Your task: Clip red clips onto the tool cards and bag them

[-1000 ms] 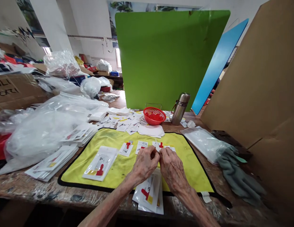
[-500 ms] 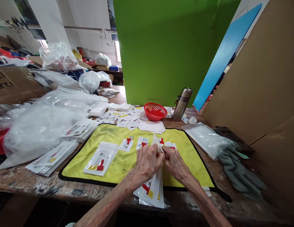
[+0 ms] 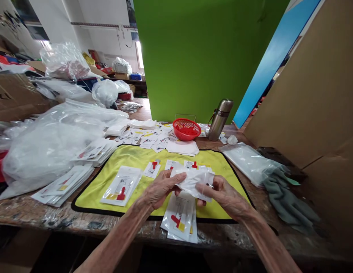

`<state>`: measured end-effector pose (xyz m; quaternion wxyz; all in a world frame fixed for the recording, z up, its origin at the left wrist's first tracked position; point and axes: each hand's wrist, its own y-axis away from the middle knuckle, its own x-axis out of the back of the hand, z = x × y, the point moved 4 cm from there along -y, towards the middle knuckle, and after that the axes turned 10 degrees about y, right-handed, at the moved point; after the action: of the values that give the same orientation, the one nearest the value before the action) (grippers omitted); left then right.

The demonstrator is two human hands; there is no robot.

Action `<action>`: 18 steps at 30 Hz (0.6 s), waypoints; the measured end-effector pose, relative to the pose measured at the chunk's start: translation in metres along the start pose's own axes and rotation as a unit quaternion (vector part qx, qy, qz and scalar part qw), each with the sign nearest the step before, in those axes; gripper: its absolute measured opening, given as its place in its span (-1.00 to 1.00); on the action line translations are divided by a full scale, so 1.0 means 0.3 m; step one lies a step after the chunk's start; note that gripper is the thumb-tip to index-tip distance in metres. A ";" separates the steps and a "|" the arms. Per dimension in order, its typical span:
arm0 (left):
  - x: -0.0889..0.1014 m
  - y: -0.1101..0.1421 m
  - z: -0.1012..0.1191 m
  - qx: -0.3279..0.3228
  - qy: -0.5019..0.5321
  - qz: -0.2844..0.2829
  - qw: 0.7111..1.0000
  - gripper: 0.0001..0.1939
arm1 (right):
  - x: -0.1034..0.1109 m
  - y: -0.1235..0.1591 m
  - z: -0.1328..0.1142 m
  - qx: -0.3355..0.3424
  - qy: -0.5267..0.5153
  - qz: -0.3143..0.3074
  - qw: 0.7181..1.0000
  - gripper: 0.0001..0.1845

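A small white plastic pouch (image 3: 192,181) is held between my two hands above the yellow cloth. My left hand (image 3: 165,187) pinches its left end, thumb on top. My right hand (image 3: 226,197) has its fingers closed on the right end. Just below them lies a stack of filled pouches (image 3: 179,220), showing a red piece and a yellow label, over the cloth's front edge. Another filled pouch (image 3: 121,185) lies flat on the left of the cloth. Behind the hands sit small printed cards with red pieces, such as this card (image 3: 152,168); the held pouch partly hides others.
The yellow cloth (image 3: 92,197) has a black border. Behind it stand a red basket (image 3: 186,131) and a steel flask (image 3: 220,120), near loose printed cards (image 3: 149,139). Stacked pouches (image 3: 64,185) and a large plastic bag (image 3: 57,144) lie left; a grey glove (image 3: 287,201) lies right.
My hands were together in closed fists on white material; now they are apart, with the pouch stretched flat between them. My right hand has moved right.
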<state>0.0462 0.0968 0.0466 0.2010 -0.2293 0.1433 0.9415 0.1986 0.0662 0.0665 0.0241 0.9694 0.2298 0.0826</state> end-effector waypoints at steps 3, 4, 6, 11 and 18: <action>0.002 0.007 -0.005 -0.042 -0.089 -0.005 0.995 -0.55 | 0.001 -0.011 0.017 -0.010 0.025 0.042 0.999 -0.63; 0.005 0.012 0.001 -0.066 -0.137 0.004 0.988 -0.55 | 0.002 -0.015 0.026 -0.016 0.031 0.057 0.998 -0.61; 0.006 0.029 0.029 -0.153 -0.273 0.040 0.949 -0.53 | 0.003 -0.023 0.046 -0.031 0.042 0.078 0.996 -0.58; -0.076 0.088 0.037 -0.325 -0.582 0.000 0.745 -0.18 | -0.033 -0.040 0.067 -0.058 0.084 0.043 0.994 -0.52; -0.074 0.095 0.010 -0.372 -0.593 -0.015 0.714 -0.59 | -0.016 -0.030 0.054 -0.033 0.079 0.041 0.996 -0.52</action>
<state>0.0506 0.0659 0.0650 0.1569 0.3172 -0.3708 0.8587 0.1931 0.0721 0.0491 0.0347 0.9672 0.1881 0.1670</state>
